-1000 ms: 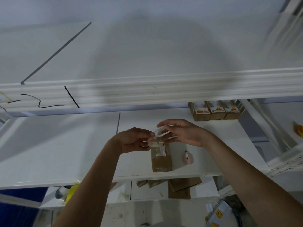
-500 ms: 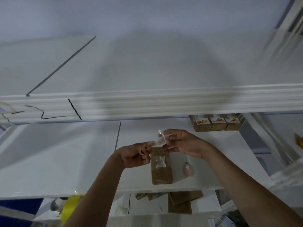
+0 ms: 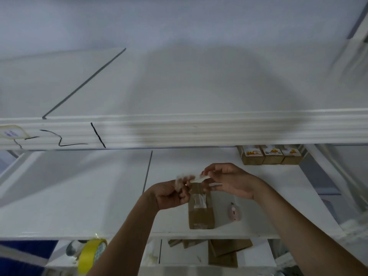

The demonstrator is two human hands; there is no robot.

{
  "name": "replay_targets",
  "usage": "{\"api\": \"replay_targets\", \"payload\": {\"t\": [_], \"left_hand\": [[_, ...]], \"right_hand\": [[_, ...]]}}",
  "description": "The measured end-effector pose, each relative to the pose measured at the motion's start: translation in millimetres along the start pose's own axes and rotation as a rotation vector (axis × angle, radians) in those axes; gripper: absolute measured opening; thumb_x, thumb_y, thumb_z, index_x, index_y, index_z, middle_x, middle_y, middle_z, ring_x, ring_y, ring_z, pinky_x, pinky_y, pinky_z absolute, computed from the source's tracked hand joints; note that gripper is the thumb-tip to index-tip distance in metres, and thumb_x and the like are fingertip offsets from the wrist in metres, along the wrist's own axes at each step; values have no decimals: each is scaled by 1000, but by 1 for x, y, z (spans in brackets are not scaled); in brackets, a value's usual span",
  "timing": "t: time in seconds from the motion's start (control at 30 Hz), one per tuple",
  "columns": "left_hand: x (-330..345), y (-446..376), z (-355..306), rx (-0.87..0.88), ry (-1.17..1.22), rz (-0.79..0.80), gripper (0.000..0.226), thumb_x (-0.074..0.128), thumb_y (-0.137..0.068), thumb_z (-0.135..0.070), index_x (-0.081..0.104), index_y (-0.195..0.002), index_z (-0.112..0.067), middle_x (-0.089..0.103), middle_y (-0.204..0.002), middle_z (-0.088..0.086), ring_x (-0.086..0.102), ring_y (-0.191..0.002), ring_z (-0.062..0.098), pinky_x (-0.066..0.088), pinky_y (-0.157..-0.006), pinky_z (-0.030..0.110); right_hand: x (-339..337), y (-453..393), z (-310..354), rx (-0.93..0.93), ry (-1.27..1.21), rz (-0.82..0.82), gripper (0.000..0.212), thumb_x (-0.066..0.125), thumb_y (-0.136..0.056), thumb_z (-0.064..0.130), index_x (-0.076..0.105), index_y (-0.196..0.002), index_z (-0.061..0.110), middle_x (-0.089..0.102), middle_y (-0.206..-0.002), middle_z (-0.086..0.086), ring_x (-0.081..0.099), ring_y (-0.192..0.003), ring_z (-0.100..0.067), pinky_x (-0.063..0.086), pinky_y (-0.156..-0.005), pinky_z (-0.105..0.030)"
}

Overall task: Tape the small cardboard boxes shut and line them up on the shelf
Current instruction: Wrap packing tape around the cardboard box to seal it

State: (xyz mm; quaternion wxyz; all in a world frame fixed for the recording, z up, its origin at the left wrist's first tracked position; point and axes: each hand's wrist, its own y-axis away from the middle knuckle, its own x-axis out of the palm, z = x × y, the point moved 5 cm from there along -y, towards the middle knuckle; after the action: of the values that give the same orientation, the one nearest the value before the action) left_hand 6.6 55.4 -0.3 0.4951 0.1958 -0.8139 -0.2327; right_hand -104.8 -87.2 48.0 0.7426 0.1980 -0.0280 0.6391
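Head view of a white shelf point(image 3: 79, 196) at working height. Both hands meet above the far end of a small cardboard box point(image 3: 201, 211), which lies flat near the shelf's front edge with a patch of clear tape already across its top. The left hand point(image 3: 169, 194) has its fingers curled, pinching one end of a short strip of clear tape point(image 3: 191, 178); the right hand point(image 3: 229, 181) pinches the other end between thumb and forefinger, its remaining fingers extended below. The strip spans the gap between the two hands, just above the box; whether it touches the cardboard cannot be told. A small pink cutter point(image 3: 234, 213) lies just right of the box. Three finished boxes point(image 3: 271, 156) stand side by side at the back right of the same shelf. A yellow tape roll point(image 3: 89, 255) and flat cardboard pieces point(image 3: 223, 253) lie on the level below
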Motion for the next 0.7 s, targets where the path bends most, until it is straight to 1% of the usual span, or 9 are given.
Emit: {"api": "replay_targets", "payload": {"t": [0.07,0.13,0.2,0.27,0.4,0.47,0.53,0.63,0.7], "left_hand": [[-1,-1,2,-7,32,6,20,53,-90,0,74,-89,-1,63,-70,6,54,-45,6,54,-54,24],[-1,-2,4,-10,15,23,17,56,-92,-5,73,-88,-3,63,-73,5,53,-46,4,54,-57,24],[-3,0,6,-8,-17,17,21,53,-92,0,73,-89,-4,64,-77,6,55,-50,9,54,-57,25],[-5,1,8,-2,-16,20,26,49,-90,5,74,-90,-5,64,-78,8,56,-54,13,54,-56,25],[-10,-2,16,-19,3,49,10,58,-94,-10,67,-96,-5,67,-80,7,55,-52,8,54,-58,26],[-13,-4,20,-34,4,64,14,61,-96,-19,65,-98,-6,65,-80,6,54,-50,6,55,-61,27],[-16,-6,24,-47,-22,28,20,61,-97,-26,65,-99,-7,63,-82,8,56,-53,9,55,-61,29],[-26,-9,28,-61,-78,-108,37,48,-103,-32,63,-116,0,64,-92,19,60,-69,22,57,-65,34],[-37,-9,26,-43,-95,-175,47,44,-105,-35,57,-130,2,65,-109,26,63,-88,33,58,-78,42]], "right_hand": [[2,1,-3,2,-22,28,38,72,-83,18,64,-111,-7,64,-112,-19,64,-106,-34,52,-100,-46],[3,2,-4,6,11,54,33,73,-83,6,65,-113,-5,64,-113,-17,65,-106,-33,53,-98,-40],[2,2,-6,22,70,49,33,66,-86,-12,65,-117,-2,65,-118,-14,65,-108,-34,53,-98,-39],[1,2,-8,30,85,16,35,61,-87,-19,65,-117,-1,65,-119,-15,66,-107,-34,54,-98,-41],[3,-2,-15,19,33,-130,24,66,-91,-3,72,-112,6,70,-105,-15,68,-94,-27,57,-89,-42],[3,-3,-20,5,17,-216,22,65,-94,8,74,-114,10,72,-100,-15,67,-87,-26,58,-83,-39],[2,-3,-24,-23,21,-312,20,65,-95,13,76,-112,13,73,-96,-14,66,-80,-24,59,-79,-38],[-5,-3,-26,-74,211,-502,19,66,-95,10,77,-110,14,76,-92,-11,67,-69,-20,61,-72,-34],[-10,-4,-22,-113,441,-616,22,66,-95,11,74,-116,12,77,-88,-6,66,-59,-12,59,-63,-25]]}}
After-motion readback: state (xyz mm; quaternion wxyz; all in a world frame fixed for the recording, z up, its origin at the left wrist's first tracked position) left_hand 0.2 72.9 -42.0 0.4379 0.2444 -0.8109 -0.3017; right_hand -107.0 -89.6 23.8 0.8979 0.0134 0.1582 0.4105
